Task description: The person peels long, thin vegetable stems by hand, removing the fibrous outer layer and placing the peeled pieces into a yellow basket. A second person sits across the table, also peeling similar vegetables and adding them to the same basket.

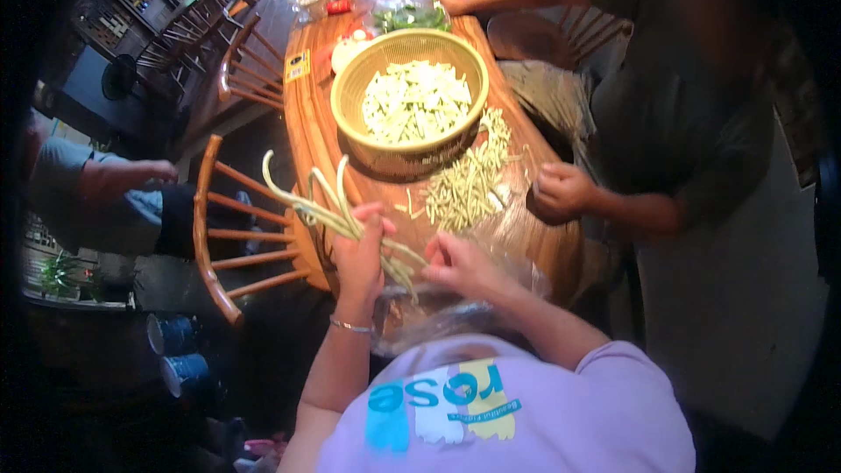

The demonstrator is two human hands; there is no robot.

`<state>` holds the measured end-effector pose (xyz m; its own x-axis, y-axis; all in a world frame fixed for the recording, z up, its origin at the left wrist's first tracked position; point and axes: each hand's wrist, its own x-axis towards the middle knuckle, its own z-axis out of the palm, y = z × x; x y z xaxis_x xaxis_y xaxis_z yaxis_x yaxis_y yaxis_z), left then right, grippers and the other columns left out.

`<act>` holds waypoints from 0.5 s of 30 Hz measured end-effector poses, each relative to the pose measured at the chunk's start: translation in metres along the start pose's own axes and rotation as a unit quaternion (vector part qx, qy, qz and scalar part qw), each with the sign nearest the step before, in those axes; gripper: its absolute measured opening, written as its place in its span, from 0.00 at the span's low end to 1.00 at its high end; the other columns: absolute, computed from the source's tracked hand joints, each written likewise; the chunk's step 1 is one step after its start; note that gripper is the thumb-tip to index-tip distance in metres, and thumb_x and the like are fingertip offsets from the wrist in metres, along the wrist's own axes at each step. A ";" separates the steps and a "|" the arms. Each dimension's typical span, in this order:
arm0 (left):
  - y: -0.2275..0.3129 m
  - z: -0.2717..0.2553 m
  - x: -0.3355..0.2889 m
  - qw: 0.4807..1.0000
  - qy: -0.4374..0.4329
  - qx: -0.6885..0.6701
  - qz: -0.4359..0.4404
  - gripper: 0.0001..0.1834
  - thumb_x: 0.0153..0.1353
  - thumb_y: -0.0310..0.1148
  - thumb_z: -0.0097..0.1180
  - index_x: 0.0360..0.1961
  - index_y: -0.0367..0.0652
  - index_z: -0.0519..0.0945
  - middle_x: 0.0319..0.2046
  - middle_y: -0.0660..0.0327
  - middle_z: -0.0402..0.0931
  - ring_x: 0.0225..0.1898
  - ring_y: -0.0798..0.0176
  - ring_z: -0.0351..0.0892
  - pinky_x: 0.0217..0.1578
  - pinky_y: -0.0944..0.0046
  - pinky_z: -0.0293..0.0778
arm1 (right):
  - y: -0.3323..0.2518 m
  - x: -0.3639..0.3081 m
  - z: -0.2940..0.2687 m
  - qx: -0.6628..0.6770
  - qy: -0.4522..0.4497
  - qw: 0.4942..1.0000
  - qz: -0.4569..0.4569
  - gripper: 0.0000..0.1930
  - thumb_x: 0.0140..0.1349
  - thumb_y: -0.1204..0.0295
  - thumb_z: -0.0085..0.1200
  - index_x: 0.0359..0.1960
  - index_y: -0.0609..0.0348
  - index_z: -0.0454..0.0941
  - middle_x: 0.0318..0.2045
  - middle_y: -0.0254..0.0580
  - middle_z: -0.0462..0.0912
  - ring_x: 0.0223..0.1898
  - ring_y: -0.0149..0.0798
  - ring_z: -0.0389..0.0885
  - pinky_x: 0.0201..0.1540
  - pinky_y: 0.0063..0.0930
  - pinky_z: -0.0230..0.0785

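Observation:
A bundle of long, pale green yardlong beans [326, 214] is gripped in my left hand [359, 252]. Their curved ends stick out to the far left, and the other ends hang toward my lap. Close to those lower ends, my right hand [462, 266] has its fingers curled in a pinch; whatever lies between them is hidden. Just beyond my hands, a loose pile of short bean pieces [462, 189] covers part of the wooden table [308, 114]. A yellow colander basket [349, 130] stands behind the pile, with more bean pieces [415, 107] inside.
Clear plastic [438, 320] lies by my lap. Behind the basket is a bag of green vegetables [412, 17]. Across the right edge, a co-worker's closed hand [563, 194] is beside the pile. Wooden chairs [254, 236] line the left, where another person's arm [127, 177] shows.

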<state>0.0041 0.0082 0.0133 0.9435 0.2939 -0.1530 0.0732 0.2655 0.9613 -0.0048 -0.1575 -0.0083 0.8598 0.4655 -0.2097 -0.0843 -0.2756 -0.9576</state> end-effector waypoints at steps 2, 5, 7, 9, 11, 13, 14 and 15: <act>0.000 -0.006 -0.003 0.998 -0.024 -0.050 -0.005 0.10 0.58 0.31 0.49 0.37 0.36 0.70 0.21 0.61 0.71 0.18 0.74 0.66 0.17 0.78 0.62 | 0.007 0.002 0.002 -0.044 0.009 0.998 -0.038 0.09 0.49 0.71 0.53 0.29 0.62 0.71 0.16 0.38 0.71 0.19 0.31 0.69 0.24 0.25 0.62; 0.006 -0.019 -0.004 0.990 -0.075 -0.116 -0.004 0.15 0.56 0.35 0.51 0.40 0.35 0.68 0.22 0.60 0.71 0.17 0.73 0.66 0.17 0.78 0.63 | 0.010 -0.001 0.004 0.013 0.005 0.997 -0.077 0.07 0.53 0.71 0.50 0.26 0.63 0.73 0.15 0.35 0.71 0.18 0.27 0.68 0.22 0.22 0.60; 0.016 -0.024 -0.006 0.983 -0.084 -0.163 -0.029 0.16 0.57 0.34 0.50 0.41 0.34 0.67 0.24 0.57 0.73 0.17 0.73 0.66 0.17 0.78 0.63 | 0.013 -0.001 0.006 0.087 0.030 0.994 -0.061 0.08 0.52 0.71 0.49 0.25 0.63 0.73 0.15 0.38 0.73 0.18 0.31 0.71 0.22 0.24 0.62; 0.023 -0.026 -0.006 0.981 -0.083 -0.173 -0.023 0.15 0.58 0.33 0.48 0.42 0.34 0.66 0.26 0.55 0.74 0.17 0.73 0.66 0.17 0.78 0.63 | 0.013 0.000 0.002 0.250 0.038 0.968 0.002 0.06 0.53 0.72 0.47 0.23 0.61 0.72 0.14 0.33 0.70 0.15 0.27 0.67 0.17 0.21 0.57; 0.025 -0.021 -0.008 0.988 -0.043 -0.146 -0.014 0.10 0.59 0.32 0.47 0.38 0.37 0.68 0.27 0.54 0.74 0.17 0.73 0.66 0.17 0.78 0.63 | 0.020 0.007 0.000 0.450 0.046 0.890 0.054 0.06 0.53 0.73 0.47 0.22 0.59 0.71 0.13 0.31 0.69 0.13 0.26 0.64 0.15 0.19 0.55; 0.014 -0.021 -0.009 0.993 -0.049 -0.107 0.012 0.08 0.59 0.32 0.47 0.35 0.39 0.68 0.26 0.55 0.73 0.17 0.73 0.65 0.16 0.78 0.63 | 0.023 0.018 0.003 0.497 0.115 0.855 0.090 0.05 0.53 0.74 0.46 0.21 0.57 0.68 0.13 0.31 0.67 0.12 0.26 0.63 0.13 0.17 0.52; 0.014 -0.009 -0.018 0.995 -0.024 -0.090 0.023 0.06 0.59 0.32 0.47 0.32 0.40 0.68 0.26 0.55 0.74 0.17 0.74 0.65 0.16 0.79 0.62 | 0.037 0.028 0.002 0.503 0.150 0.843 0.118 0.05 0.53 0.74 0.45 0.21 0.58 0.67 0.13 0.33 0.67 0.13 0.27 0.63 0.14 0.18 0.53; 0.013 -0.007 -0.019 0.994 -0.022 -0.098 0.037 0.06 0.59 0.31 0.46 0.33 0.40 0.68 0.25 0.56 0.74 0.17 0.74 0.65 0.16 0.79 0.62 | 0.054 0.038 0.001 0.508 0.185 0.829 0.144 0.06 0.53 0.74 0.45 0.21 0.59 0.66 0.13 0.35 0.67 0.13 0.28 0.64 0.14 0.18 0.54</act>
<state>-0.0146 0.0122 0.0272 0.9573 0.2809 -0.0686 -0.0584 0.4201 0.9056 0.0226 -0.1540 -0.0683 0.8096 0.1619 -0.5642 -0.5324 0.6072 -0.5898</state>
